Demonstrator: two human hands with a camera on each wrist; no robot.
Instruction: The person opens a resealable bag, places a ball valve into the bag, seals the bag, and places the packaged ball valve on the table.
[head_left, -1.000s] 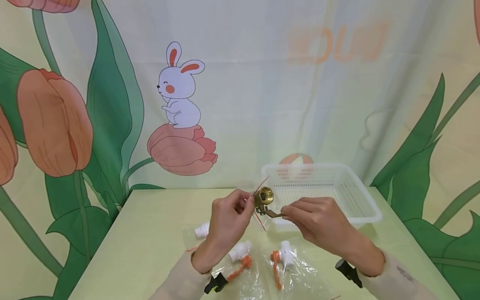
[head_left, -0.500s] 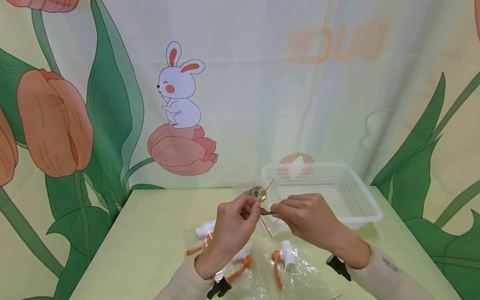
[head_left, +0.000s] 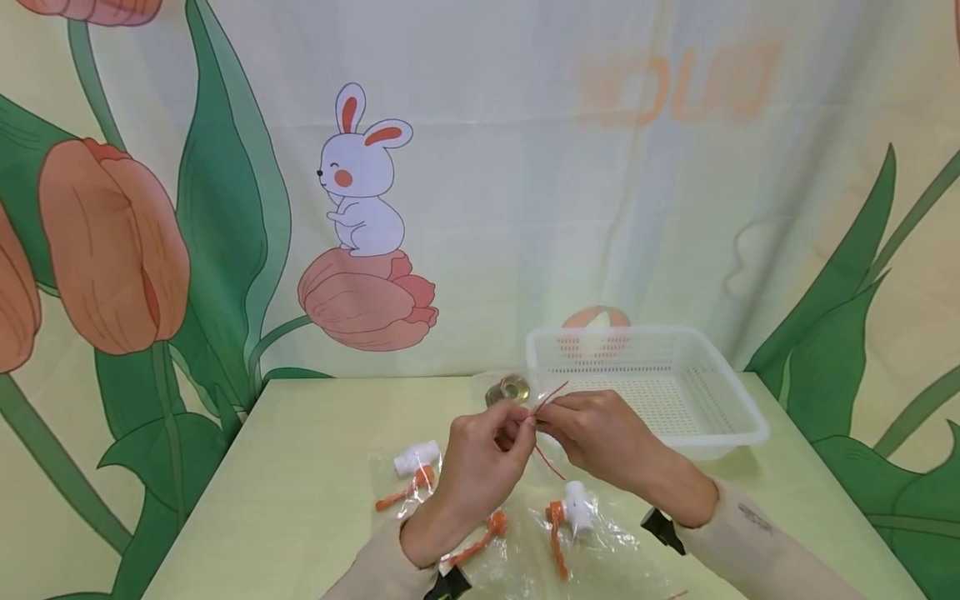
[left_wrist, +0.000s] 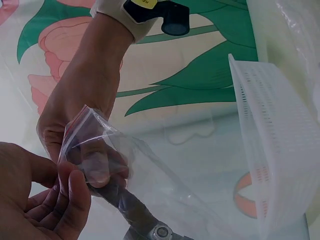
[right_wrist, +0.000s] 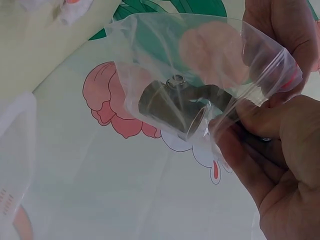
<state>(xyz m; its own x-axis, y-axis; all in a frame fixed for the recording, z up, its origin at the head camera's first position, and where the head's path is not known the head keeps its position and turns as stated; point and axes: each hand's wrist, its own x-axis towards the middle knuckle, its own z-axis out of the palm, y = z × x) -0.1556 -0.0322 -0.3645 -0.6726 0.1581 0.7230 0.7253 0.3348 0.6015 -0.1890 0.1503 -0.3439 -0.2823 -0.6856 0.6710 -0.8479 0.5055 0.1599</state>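
Observation:
A brass ball valve (head_left: 514,389) sits inside a clear zip bag (right_wrist: 150,40) held up over the table's back edge. My left hand (head_left: 483,458) pinches the bag by its mouth, where a red zip strip (head_left: 550,398) shows. With its thumb and fingers my right hand (head_left: 618,442) pinches the valve's lever (left_wrist: 131,207) at the bag mouth; in the left wrist view its fingertips show through the plastic. The valve body (right_wrist: 172,107) hangs toward the bag's closed end, beyond both hands.
Behind the right hand stands a white perforated basket (head_left: 731,417). Several bagged white plastic valves with orange handles, one at the left (head_left: 416,458) and one at the front (head_left: 576,507), lie on the table (head_left: 300,467). A printed curtain (head_left: 480,208) hangs behind.
The brass valve, earlier outside and in front of the bag mouth, has moved left into the bag. My right hand has followed it leftward, up against the left hand.

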